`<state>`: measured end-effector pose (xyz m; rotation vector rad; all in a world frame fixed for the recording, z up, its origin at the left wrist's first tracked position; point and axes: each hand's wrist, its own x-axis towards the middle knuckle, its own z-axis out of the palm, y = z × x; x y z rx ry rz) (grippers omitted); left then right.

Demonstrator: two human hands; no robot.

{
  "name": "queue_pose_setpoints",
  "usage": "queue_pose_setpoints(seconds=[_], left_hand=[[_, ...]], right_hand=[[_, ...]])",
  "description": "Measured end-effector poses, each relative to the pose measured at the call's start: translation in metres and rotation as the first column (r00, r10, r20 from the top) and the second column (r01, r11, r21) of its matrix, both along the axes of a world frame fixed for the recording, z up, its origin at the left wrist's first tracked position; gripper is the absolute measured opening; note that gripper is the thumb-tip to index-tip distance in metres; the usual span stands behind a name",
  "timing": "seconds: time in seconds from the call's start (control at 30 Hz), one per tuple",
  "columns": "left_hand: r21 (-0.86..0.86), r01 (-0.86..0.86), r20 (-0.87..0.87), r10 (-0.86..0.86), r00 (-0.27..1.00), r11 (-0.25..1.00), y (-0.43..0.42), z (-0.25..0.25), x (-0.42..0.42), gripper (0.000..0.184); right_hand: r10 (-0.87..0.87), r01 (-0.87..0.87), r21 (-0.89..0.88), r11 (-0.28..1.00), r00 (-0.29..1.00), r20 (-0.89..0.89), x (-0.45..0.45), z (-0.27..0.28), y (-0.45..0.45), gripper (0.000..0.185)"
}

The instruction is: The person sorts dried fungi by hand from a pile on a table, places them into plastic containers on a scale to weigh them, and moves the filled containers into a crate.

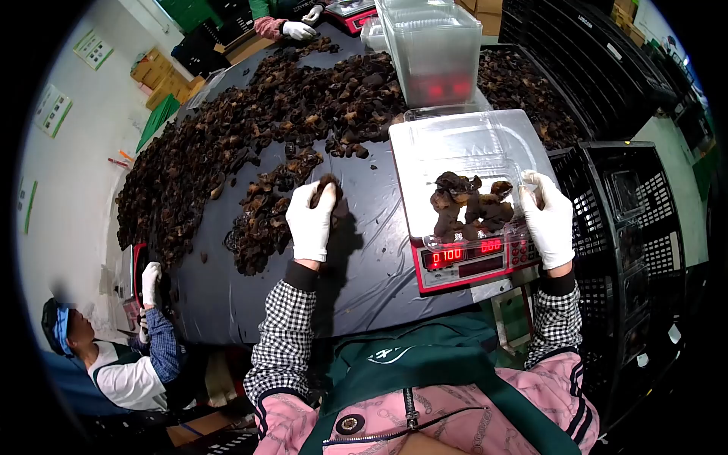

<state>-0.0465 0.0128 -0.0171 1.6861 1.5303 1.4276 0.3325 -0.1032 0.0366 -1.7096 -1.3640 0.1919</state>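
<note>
My left hand (312,216), in a white glove, pinches a dark brown fungus piece (326,182) above the grey table covering. At the right edge of the scale, my right hand (547,216), also gloved, has its thumb and fingers closed on the rim of a clear plastic box (518,178). Several dark fungus pieces (472,206) lie inside this box, which rests on the white scale plate (425,144). Below it the red scale (470,265) shows lit digits reading 0.100. A smaller heap of fungus (262,220) lies left of my left hand.
A large fungus pile (303,98) spreads across the table (371,296). Stacked clear boxes (436,61) stand behind the scale. Black crates (637,227) are at the right. A co-worker (125,364) sits at the lower left; another co-worker's gloved hands (299,30) show at the top.
</note>
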Motion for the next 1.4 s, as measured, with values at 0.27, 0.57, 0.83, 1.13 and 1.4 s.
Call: queue_pose_setpoints(seconds=[0.27,0.57,0.83,1.13,1.4], left_hand=[[0.308,0.577,-0.255,-0.519,0.816,0.756,-0.027,0.120,0.143,0.022],[0.076,0.742,-0.515,-0.611,0.601,0.666,-0.038,0.085,0.183,0.049],[0.293,0.623,-0.491,-0.445,0.749,0.726,-0.074,0.074,0.108,0.036],[-0.171,0.050,-0.813,-0.170,0.557,0.984,-0.092,-0.012,-0.060,0.078],[-0.001,0.013,-0.737,-0.010,0.676,1.000,-0.103,-0.041,-0.061,0.052]], right_hand=[[-0.007,0.007,-0.001,1.000,1.000,-0.021,-0.006,-0.002,0.003,0.024],[0.034,-0.034,0.011,0.999,0.999,-0.023,0.002,-0.006,0.004,0.026],[-0.055,0.049,-0.134,0.990,0.998,-0.042,0.010,0.000,0.003,0.028],[0.319,-0.265,0.293,0.919,0.935,-0.153,-0.077,0.015,-0.042,0.028],[0.704,-0.687,0.186,0.703,0.709,-0.046,-0.164,0.000,-0.054,0.029]])
